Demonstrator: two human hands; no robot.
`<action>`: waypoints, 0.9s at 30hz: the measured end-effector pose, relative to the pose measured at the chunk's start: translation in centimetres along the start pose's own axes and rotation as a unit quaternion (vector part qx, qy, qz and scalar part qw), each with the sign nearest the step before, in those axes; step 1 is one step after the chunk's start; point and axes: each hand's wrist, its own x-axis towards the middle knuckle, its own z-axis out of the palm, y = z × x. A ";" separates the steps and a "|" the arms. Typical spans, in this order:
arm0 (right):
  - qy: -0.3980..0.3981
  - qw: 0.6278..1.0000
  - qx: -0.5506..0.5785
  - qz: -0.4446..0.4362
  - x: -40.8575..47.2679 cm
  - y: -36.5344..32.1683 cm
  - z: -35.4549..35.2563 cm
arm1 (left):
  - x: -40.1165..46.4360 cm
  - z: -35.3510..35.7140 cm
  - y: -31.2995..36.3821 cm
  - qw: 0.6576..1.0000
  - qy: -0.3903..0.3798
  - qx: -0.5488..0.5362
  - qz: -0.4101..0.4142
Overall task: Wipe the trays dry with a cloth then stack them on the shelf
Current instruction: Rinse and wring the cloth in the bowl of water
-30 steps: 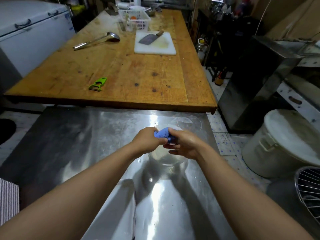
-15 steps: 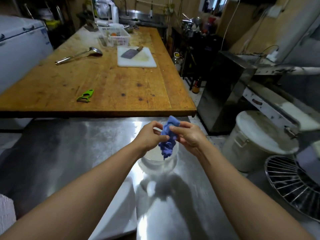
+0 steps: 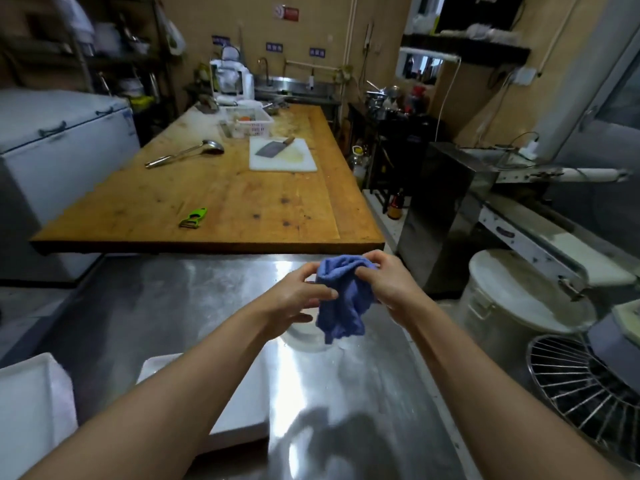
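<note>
Both hands hold a crumpled blue terry cloth (image 3: pixel 341 299) up in the air above a shiny stainless-steel worktop (image 3: pixel 156 306). The left hand (image 3: pixel 294 299) pinches the cloth's left edge between thumb and curled fingers, and the right hand (image 3: pixel 388 285) grasps its upper right part, fingers curled into the fabric. The cloth bunches between the two grips and its loose end hangs down below them.

Directly beneath the hanging end, a round clear bowl-like dish (image 3: pixel 308 337) sits on the steel, partly hidden by the cloth and the left hand. Below and to the left of the grip, under the left forearm, a flat white rectangular plastic tray (image 3: pixel 242 403) lies on the worktop. Farther left of the grip, at the frame edge, stands a second white tray (image 3: pixel 31 396).

Beyond the hands runs a long wooden table (image 3: pixel 242 202) with a green peeler (image 3: pixel 193 218), a steel ladle (image 3: pixel 185 154) and a white cutting board (image 3: pixel 282 155) carrying a cleaver (image 3: pixel 273 148).
</note>
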 end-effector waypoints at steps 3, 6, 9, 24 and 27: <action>0.008 0.998 -0.021 -0.067 -2.1 0.2 0.6 | -1.8 1.9 -0.6 0.989 0.147 -0.010 0.019; -0.059 0.996 0.015 -0.059 -4.6 0.6 0.7 | -3.8 2.5 -1.9 0.968 0.247 -0.051 0.000; -0.204 0.978 0.041 -0.004 -6.7 1.3 1.3 | -6.7 2.8 -3.1 0.956 0.278 -0.095 -0.011; -0.086 0.991 -0.098 -0.007 -8.5 6.6 11.3 | -18.5 -4.1 -10.5 0.893 0.430 0.057 -0.119; -0.040 0.984 -0.161 -0.063 -8.2 6.0 13.7 | -18.8 -6.7 -12.1 0.892 0.427 0.081 -0.122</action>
